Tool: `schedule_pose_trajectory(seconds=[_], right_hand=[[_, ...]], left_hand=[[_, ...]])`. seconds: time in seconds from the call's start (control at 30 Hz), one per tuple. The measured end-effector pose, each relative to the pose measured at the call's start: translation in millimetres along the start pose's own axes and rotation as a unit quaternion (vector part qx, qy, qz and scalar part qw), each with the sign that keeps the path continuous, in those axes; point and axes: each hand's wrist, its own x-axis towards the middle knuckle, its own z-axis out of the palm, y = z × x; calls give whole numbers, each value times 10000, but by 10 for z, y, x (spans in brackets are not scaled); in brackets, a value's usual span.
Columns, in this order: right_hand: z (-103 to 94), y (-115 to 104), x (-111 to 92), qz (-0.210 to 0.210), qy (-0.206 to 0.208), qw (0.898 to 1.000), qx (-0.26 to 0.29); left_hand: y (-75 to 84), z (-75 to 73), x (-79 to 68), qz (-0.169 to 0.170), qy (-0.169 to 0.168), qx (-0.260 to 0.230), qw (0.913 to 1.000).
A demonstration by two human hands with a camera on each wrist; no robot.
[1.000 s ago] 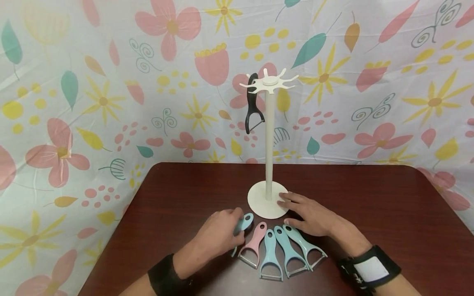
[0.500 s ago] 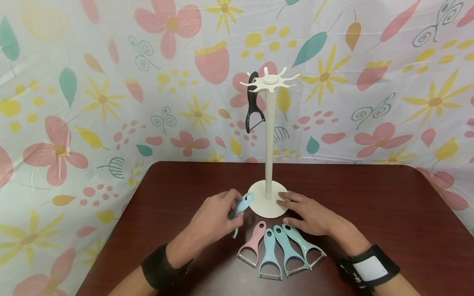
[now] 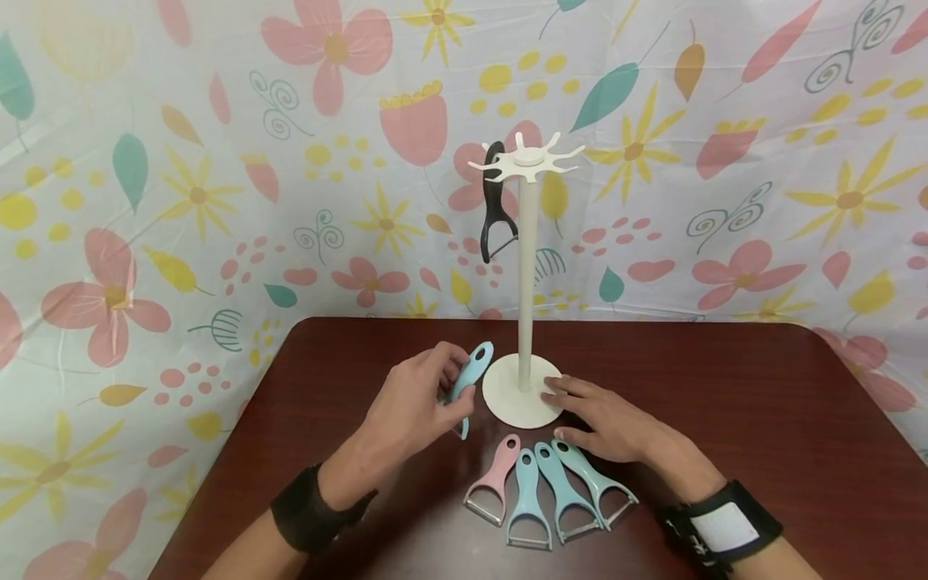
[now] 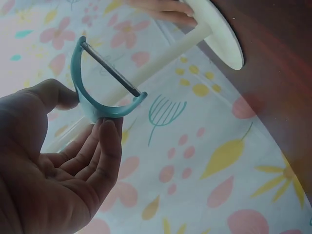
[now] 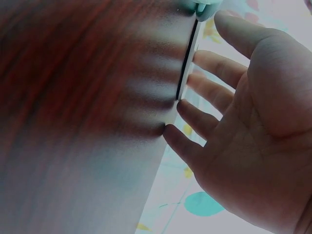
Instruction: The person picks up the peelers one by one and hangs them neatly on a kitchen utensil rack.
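My left hand [image 3: 415, 400] pinches a light blue peeler [image 3: 473, 372] between thumb and fingers, its holed handle end tilted up. In the left wrist view the peeler's curved head [image 4: 92, 105] and metal blade [image 4: 111, 69] stick out past the fingers. My right hand [image 3: 616, 420] rests with extended fingers on the right edge of the white round base [image 3: 507, 403] of a stand. At the top of its pole [image 3: 527, 282] is a ring of hooks [image 3: 531, 163]. A black peeler [image 3: 494, 201] hangs from a hook on the left.
In front of the base, a pink peeler [image 3: 495, 479] and several blue-green peelers [image 3: 530, 499] lie fanned out on the dark wooden table [image 3: 391, 346]. Behind the table hangs a flower-patterned cloth [image 3: 406, 209].
My left hand has picked up the light blue peeler from the left end of the fan and raised it up and away, left of the base. The right hand has stayed put.
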Motion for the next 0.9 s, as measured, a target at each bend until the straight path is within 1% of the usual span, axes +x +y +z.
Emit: schedule_pose_trajectory(seconds=[0.1, 0.3, 0.53, 0.7, 0.9], right_hand=[[4, 2, 0, -10, -9, 10000, -7], [4, 6, 2, 4, -18, 10000, 3], [-10, -8, -14, 18, 33, 10000, 27], [-16, -19, -11, -8, 67, 10000, 31], [-13, -25, -1, -44, 64, 10000, 16]], left_hand=[[-2, -36, 40, 50, 150, -184, 9997], [26, -125, 129, 184, 564, -443, 9973], [57, -225, 252, 401, 847, -526, 9942], [74, -302, 324, 492, 1020, -464, 9925], [91, -400, 449, 608, 1353, -483, 9878]])
